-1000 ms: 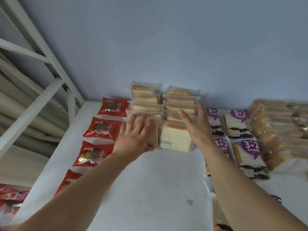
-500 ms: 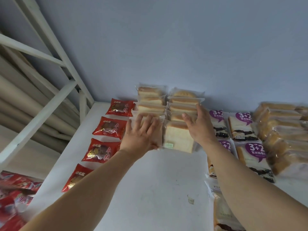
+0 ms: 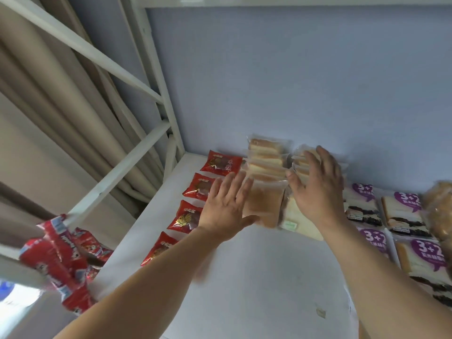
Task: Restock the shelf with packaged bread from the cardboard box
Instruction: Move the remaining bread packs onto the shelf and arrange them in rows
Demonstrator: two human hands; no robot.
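Note:
Two rows of clear-wrapped bread slices (image 3: 267,159) stand against the blue back wall on the white shelf (image 3: 256,277). The front packet of the left row (image 3: 263,206) leans forward, and my left hand (image 3: 226,207) touches its left side with straight, spread fingers. Beside it the front packet of the right row (image 3: 294,220) stands partly behind my right hand (image 3: 318,189), which is spread flat with fingers extended over that row. Neither hand curls round a packet. The cardboard box is out of view.
A column of red snack packets (image 3: 193,189) lies left of the bread. Purple-labelled "3+2" sandwich packets (image 3: 403,216) and golden bread bags (image 3: 440,206) fill the right side. White shelf-frame bars (image 3: 117,172) rise at left, with red packets (image 3: 63,260) on a lower level.
The camera has tilted up and to the left. Both hands have opened wider against the front packets; the right hand has lifted higher over the right row.

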